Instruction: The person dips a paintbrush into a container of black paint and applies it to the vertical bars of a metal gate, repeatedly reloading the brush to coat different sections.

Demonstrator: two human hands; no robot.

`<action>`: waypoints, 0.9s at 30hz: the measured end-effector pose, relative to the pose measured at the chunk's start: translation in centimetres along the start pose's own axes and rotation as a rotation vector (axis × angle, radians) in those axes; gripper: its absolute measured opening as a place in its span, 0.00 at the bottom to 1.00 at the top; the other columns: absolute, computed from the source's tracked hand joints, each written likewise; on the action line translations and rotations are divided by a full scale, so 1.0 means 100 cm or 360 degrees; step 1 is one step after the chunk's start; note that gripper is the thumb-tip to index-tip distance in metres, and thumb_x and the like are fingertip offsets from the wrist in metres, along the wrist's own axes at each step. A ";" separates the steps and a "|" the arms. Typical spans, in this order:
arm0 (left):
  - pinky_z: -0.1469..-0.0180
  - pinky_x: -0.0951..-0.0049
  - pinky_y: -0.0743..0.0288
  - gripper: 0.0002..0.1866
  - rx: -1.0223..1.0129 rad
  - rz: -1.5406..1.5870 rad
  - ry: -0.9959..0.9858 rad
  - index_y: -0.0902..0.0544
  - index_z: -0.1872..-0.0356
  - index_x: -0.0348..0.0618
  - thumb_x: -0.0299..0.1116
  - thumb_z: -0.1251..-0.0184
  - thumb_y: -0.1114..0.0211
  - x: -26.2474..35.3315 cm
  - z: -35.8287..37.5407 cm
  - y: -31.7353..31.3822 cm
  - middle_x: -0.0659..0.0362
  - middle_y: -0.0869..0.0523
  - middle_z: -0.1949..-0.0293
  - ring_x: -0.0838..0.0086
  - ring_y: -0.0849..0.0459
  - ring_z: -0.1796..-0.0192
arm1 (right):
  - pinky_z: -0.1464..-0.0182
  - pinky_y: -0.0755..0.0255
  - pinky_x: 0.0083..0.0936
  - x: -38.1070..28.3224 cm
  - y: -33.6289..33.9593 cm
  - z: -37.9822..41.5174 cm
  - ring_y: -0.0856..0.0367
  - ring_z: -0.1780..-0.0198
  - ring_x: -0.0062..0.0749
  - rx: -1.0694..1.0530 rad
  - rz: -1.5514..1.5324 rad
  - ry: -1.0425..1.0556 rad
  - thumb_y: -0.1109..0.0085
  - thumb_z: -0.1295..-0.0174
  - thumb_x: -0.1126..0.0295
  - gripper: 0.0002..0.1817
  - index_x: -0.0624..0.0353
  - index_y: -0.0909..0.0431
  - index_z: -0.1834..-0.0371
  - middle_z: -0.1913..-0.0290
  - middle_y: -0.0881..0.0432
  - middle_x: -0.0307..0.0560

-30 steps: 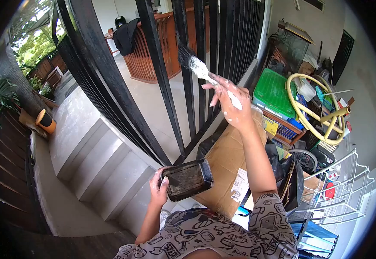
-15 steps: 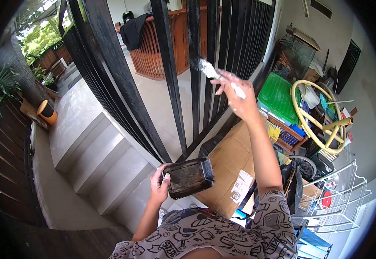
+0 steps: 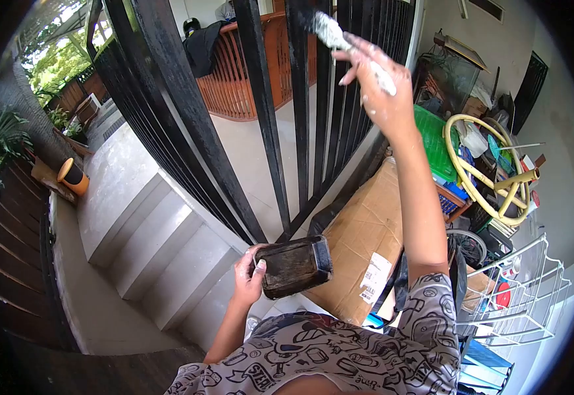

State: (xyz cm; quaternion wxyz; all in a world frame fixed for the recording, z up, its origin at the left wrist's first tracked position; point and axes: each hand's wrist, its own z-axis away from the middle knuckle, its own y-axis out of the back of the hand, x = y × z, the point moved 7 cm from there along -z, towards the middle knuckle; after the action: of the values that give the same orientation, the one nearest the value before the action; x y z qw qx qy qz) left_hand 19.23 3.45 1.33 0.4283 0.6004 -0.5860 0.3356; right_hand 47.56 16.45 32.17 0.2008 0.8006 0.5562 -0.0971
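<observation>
My right hand [image 3: 384,85] is raised and closed around a white-smeared paintbrush [image 3: 332,31]. The brush's dark bristles touch, or nearly touch, a black fence bar [image 3: 298,85]; exact contact is hard to make out. White smears mark the fingers of this hand. Lower down, my left hand [image 3: 250,275] grips the left edge of a black rectangular tray [image 3: 293,266], its thumb over the rim. Dark, streaky residue coats the tray's inside, and the tray is held tilted in front of my chest.
Grey steps [image 3: 162,250] descend at the left. A large cardboard box [image 3: 359,243] leans below the fence, right of the tray. Farther right are a green lid [image 3: 432,141], a coiled yellow hose [image 3: 461,164] and a white drying rack [image 3: 530,296]. Behind the bars stands a wooden counter [image 3: 237,79].
My right hand has moved up with the paintbrush, the bristles now higher along the fence bar. My left hand and the tray have shifted only slightly.
</observation>
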 end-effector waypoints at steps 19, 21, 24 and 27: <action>0.41 0.68 0.24 0.17 0.0089 0.0057 0.0004 0.20 0.43 0.29 0.24 0.30 0.44 0.003 0.019 0.010 0.49 0.13 0.51 0.67 0.16 0.49 | 0.65 0.21 0.30 -0.009 -0.049 0.005 0.16 0.71 0.45 -0.0397 0.0427 -0.0002 0.46 0.26 0.68 0.14 0.69 0.17 0.58 0.69 0.15 0.57; 0.42 0.69 0.24 0.17 0.0087 0.0063 0.0032 0.20 0.43 0.29 0.24 0.30 0.44 0.003 0.019 0.011 0.50 0.13 0.51 0.68 0.16 0.49 | 0.67 0.21 0.24 -0.014 -0.043 0.002 0.16 0.74 0.29 -0.0239 0.0389 0.0362 0.47 0.24 0.68 0.14 0.69 0.17 0.52 0.71 0.15 0.51; 0.42 0.70 0.24 0.18 0.0119 0.0028 0.0055 0.20 0.43 0.30 0.23 0.30 0.45 0.003 0.022 0.011 0.51 0.13 0.52 0.71 0.16 0.50 | 0.67 0.21 0.23 -0.016 -0.039 -0.004 0.16 0.75 0.24 -0.0281 0.0448 0.0287 0.47 0.23 0.69 0.13 0.69 0.17 0.51 0.72 0.15 0.48; 0.42 0.69 0.24 0.17 0.0124 0.0028 0.0069 0.20 0.43 0.30 0.23 0.30 0.45 -0.001 0.024 0.012 0.51 0.13 0.52 0.70 0.16 0.50 | 0.69 0.24 0.22 -0.011 -0.042 -0.004 0.17 0.75 0.23 -0.0441 0.0405 -0.0058 0.46 0.23 0.67 0.13 0.67 0.17 0.57 0.74 0.16 0.45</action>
State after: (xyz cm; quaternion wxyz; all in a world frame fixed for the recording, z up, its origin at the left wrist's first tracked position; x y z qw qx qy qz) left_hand 17.83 1.40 0.38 0.4141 0.6041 -0.5684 0.3749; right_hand 43.24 16.95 32.05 0.3299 0.8271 0.4549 -0.0078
